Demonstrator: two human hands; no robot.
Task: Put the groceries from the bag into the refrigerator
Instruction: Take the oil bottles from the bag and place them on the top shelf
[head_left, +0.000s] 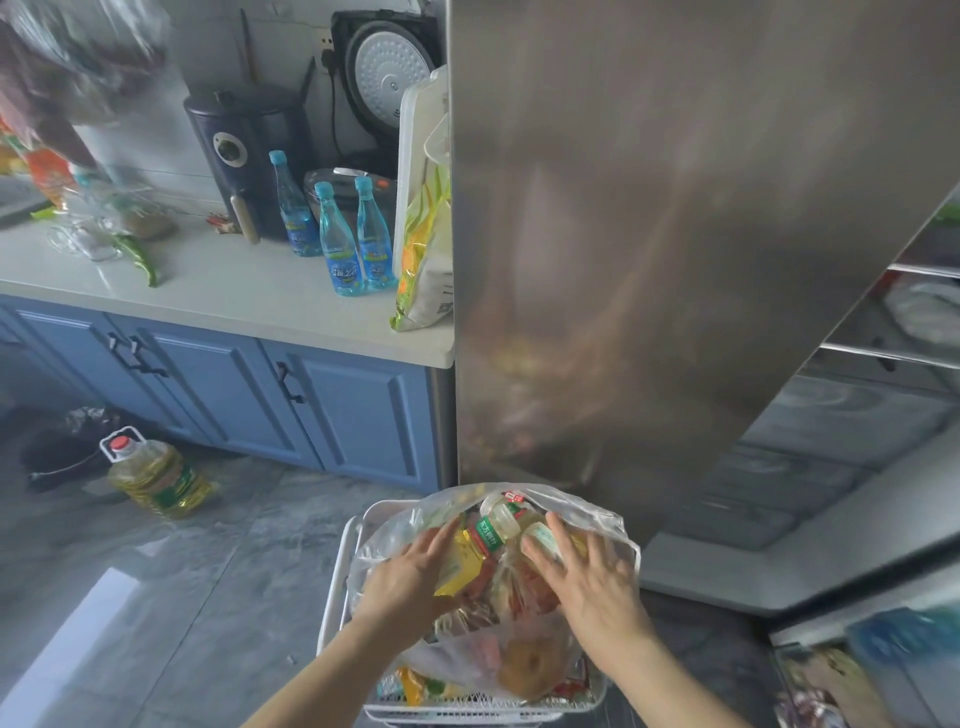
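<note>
A clear plastic grocery bag (602, 525) sits in a white wire basket (337, 582) on the floor, in front of the steel refrigerator (675, 234). Inside it I see drink bottles (498, 525), a yellow packet (462, 566) and wrapped snacks. My left hand (410, 577) lies flat on the bag's left side, fingers spread over the yellow packet. My right hand (587, 577) rests on the right side, fingertips touching a white bottle cap (540, 538). Neither hand grips anything. The refrigerator's open interior (883, 364) with shelves shows at the right.
A white counter (234, 296) over blue cabinets (337, 415) holds three blue bottles (337, 239), an air fryer (249, 150), a rice cooker (384, 78) and a yellow bag (423, 234). An oil jug (156, 478) stands on the grey tiled floor at the left.
</note>
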